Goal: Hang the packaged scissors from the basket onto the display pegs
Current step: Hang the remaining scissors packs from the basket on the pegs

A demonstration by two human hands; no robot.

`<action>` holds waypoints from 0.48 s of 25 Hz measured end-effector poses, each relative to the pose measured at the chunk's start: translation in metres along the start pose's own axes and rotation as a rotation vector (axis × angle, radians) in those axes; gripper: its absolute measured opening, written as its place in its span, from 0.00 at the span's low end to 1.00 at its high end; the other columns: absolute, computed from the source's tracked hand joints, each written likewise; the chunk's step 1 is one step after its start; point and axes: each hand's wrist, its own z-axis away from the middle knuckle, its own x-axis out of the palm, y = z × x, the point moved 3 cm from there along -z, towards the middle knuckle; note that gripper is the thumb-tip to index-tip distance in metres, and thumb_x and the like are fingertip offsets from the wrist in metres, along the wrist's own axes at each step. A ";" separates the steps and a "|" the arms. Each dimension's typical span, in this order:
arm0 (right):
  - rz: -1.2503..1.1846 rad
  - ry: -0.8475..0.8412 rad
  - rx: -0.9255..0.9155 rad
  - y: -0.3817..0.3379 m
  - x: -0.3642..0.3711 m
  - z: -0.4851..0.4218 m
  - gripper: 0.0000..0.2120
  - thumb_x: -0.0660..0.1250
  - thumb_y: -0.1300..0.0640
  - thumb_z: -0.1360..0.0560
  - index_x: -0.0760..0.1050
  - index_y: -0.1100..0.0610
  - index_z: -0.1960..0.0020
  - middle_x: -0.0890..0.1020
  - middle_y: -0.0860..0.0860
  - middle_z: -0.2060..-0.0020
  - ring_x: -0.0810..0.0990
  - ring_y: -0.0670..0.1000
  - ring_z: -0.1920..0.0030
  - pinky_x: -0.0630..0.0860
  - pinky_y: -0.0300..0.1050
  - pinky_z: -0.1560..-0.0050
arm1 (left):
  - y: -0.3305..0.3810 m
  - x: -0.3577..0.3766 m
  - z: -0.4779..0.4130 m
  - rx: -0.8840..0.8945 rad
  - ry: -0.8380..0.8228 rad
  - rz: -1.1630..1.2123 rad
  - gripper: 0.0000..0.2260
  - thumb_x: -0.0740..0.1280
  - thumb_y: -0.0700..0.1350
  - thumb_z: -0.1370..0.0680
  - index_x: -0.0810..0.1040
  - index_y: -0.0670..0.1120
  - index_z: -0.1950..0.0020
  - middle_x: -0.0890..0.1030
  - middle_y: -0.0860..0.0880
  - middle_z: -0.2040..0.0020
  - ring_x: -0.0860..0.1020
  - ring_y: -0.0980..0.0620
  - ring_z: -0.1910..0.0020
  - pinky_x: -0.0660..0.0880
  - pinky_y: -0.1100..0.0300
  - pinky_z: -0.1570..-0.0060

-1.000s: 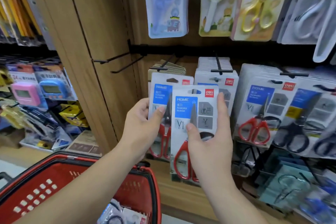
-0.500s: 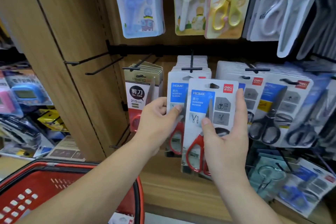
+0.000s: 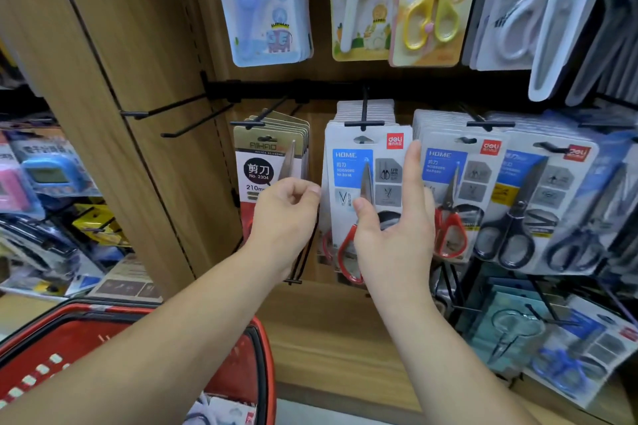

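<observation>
Packaged scissors [image 3: 348, 169], red-handled on a white card with a blue label, hang at the front of a stack on a black peg [image 3: 363, 114], whose cross-tip shows just above the card's hang hole; the right hand [image 3: 393, 235] lies over the card's lower right part, fingers straight and spread, clamped on nothing; its thumb tip rests on the card's face beside the blade, and its forefinger reaches up along the card's right edge. The left hand [image 3: 286, 214] sits just beside the card's left edge, fingers loosely curled with thumb near forefinger, and nothing shows inside them; whether it touches the card I cannot tell.

Left of that hand hangs a stack of gold-topped scissor packs [image 3: 262, 162]; right of the task's stack hangs another stack of red-handled packs [image 3: 459, 183], then black-handled ones [image 3: 531, 203]. On the row above hang children's scissors, a blue pair [image 3: 259, 0] and yellow pairs [image 3: 359, 0]. Two black pegs [image 3: 165, 110] jut from the rail beside the wooden side panel [image 3: 138, 45]; a wooden shelf [image 3: 328, 338] runs beneath the display. At the bottom left, under the left forearm, is the red basket [image 3: 255, 355], with more packaging partly showing inside.
</observation>
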 end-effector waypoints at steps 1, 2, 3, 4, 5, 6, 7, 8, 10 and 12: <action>0.001 -0.004 -0.001 0.000 0.001 0.000 0.44 0.72 0.59 0.20 0.49 0.39 0.15 0.69 0.42 0.37 0.63 0.18 0.42 0.64 0.17 0.49 | 0.003 -0.001 0.004 0.057 -0.018 -0.028 0.09 0.66 0.48 0.14 0.84 0.49 0.49 0.87 0.51 0.49 0.85 0.57 0.47 0.84 0.57 0.47; -0.005 -0.012 -0.001 0.001 0.002 0.001 0.45 0.72 0.58 0.20 0.48 0.38 0.15 0.69 0.39 0.38 0.63 0.19 0.42 0.66 0.19 0.50 | 0.006 -0.001 0.008 0.134 -0.032 -0.084 0.11 0.65 0.50 0.14 0.84 0.52 0.52 0.85 0.52 0.50 0.84 0.57 0.50 0.83 0.62 0.51; -0.005 -0.025 0.008 0.002 0.003 0.002 0.45 0.73 0.58 0.20 0.48 0.38 0.16 0.68 0.34 0.40 0.65 0.19 0.44 0.68 0.22 0.51 | 0.010 -0.002 0.011 0.210 -0.023 -0.139 0.13 0.64 0.51 0.14 0.82 0.54 0.56 0.82 0.51 0.54 0.82 0.56 0.54 0.79 0.67 0.56; -0.006 -0.038 0.019 0.004 0.004 0.003 0.45 0.73 0.59 0.20 0.49 0.39 0.15 0.66 0.29 0.41 0.67 0.20 0.45 0.69 0.23 0.53 | 0.013 -0.002 0.012 0.265 -0.007 -0.182 0.14 0.64 0.52 0.14 0.81 0.55 0.59 0.79 0.51 0.56 0.79 0.55 0.58 0.75 0.70 0.60; -0.022 -0.042 0.027 0.006 0.003 0.002 0.45 0.73 0.60 0.21 0.51 0.40 0.15 0.64 0.27 0.43 0.68 0.19 0.46 0.69 0.21 0.53 | 0.016 -0.001 0.013 0.283 0.003 -0.192 0.13 0.65 0.51 0.14 0.81 0.55 0.58 0.79 0.52 0.57 0.79 0.56 0.58 0.74 0.71 0.62; -0.039 -0.040 0.037 0.008 0.003 0.001 0.44 0.74 0.61 0.21 0.52 0.41 0.16 0.65 0.28 0.43 0.68 0.20 0.46 0.67 0.18 0.53 | 0.018 0.000 0.013 0.260 -0.006 -0.167 0.10 0.66 0.49 0.15 0.81 0.54 0.55 0.81 0.52 0.56 0.81 0.58 0.57 0.76 0.70 0.62; -0.053 -0.049 0.059 0.011 0.002 -0.002 0.44 0.74 0.60 0.21 0.53 0.40 0.16 0.66 0.30 0.43 0.70 0.22 0.44 0.67 0.18 0.52 | 0.018 0.001 0.012 0.219 -0.018 -0.142 0.07 0.67 0.47 0.15 0.82 0.50 0.51 0.83 0.53 0.54 0.82 0.62 0.55 0.78 0.69 0.61; -0.063 -0.066 0.091 0.013 0.001 -0.006 0.43 0.75 0.58 0.21 0.54 0.39 0.16 0.68 0.34 0.43 0.72 0.27 0.43 0.67 0.19 0.52 | 0.018 0.002 0.010 0.187 -0.014 -0.131 0.05 0.68 0.47 0.16 0.82 0.48 0.49 0.84 0.53 0.54 0.83 0.63 0.55 0.79 0.68 0.61; -0.007 -0.076 0.113 0.014 -0.001 -0.011 0.40 0.75 0.55 0.22 0.58 0.42 0.17 0.69 0.41 0.42 0.72 0.35 0.41 0.66 0.19 0.50 | 0.019 0.004 0.003 0.173 0.035 -0.199 0.05 0.69 0.47 0.16 0.82 0.48 0.50 0.84 0.52 0.55 0.83 0.60 0.55 0.81 0.66 0.61; 0.176 0.003 -0.002 0.013 -0.006 -0.009 0.36 0.77 0.53 0.23 0.66 0.48 0.19 0.68 0.46 0.42 0.71 0.40 0.43 0.67 0.24 0.46 | 0.020 0.007 -0.005 0.172 0.082 -0.280 0.06 0.69 0.48 0.16 0.82 0.48 0.50 0.84 0.52 0.57 0.83 0.57 0.56 0.80 0.63 0.59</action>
